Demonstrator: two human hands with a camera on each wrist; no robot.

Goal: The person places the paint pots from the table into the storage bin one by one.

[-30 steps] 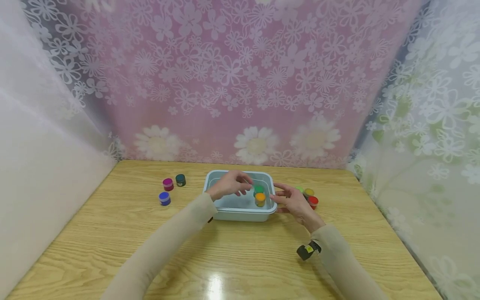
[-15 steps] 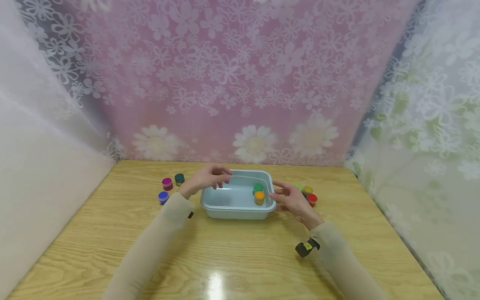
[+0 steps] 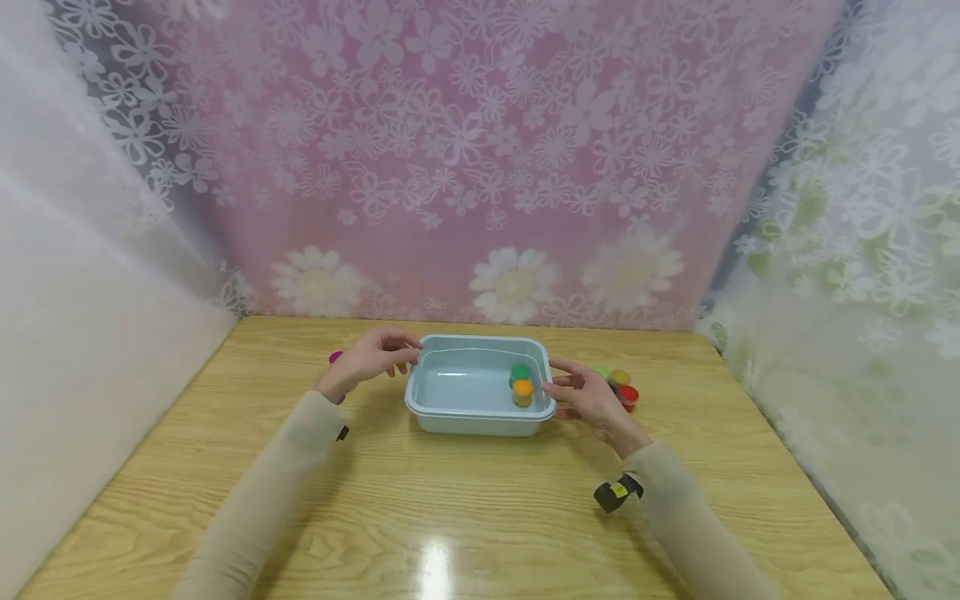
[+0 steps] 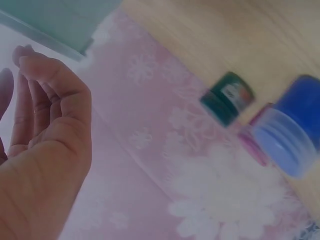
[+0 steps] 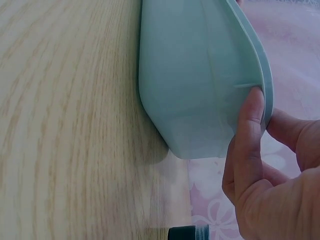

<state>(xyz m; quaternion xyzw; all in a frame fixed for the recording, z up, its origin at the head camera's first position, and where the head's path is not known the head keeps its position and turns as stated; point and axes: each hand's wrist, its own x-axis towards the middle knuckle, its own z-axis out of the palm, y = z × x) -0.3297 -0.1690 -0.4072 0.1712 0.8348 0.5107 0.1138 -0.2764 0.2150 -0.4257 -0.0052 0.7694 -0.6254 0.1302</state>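
A pale blue-grey basin [image 3: 465,423] stands on the table, with a green jar [image 3: 520,375] and an orange-lidded jar [image 3: 522,393] inside at its right end. My left hand [image 3: 372,360] is by the basin's left rim, fingers bent and nothing seen in them; whether the fingertips touch the rim is unclear. In the left wrist view the hand [image 4: 52,115] is beside the basin's edge [image 4: 45,35]. My right hand [image 3: 594,402] grips the right rim. The right wrist view shows this hand [image 5: 270,175] with its thumb and fingers on either side of the basin's rim [image 5: 267,75].
Right of the right hand stand a red jar [image 3: 628,397], a yellow jar [image 3: 619,378] and a light green one [image 3: 601,372]. Near the left forearm are a magenta jar [image 3: 335,357], a blue jar [image 4: 305,107] and a dark green jar [image 4: 228,98]. A flowered curtain [image 3: 480,167] hangs behind the table.
My left hand has moved left from above the basin's inside to its left rim, now covering part of the left jars. My right hand has stayed at the right rim.
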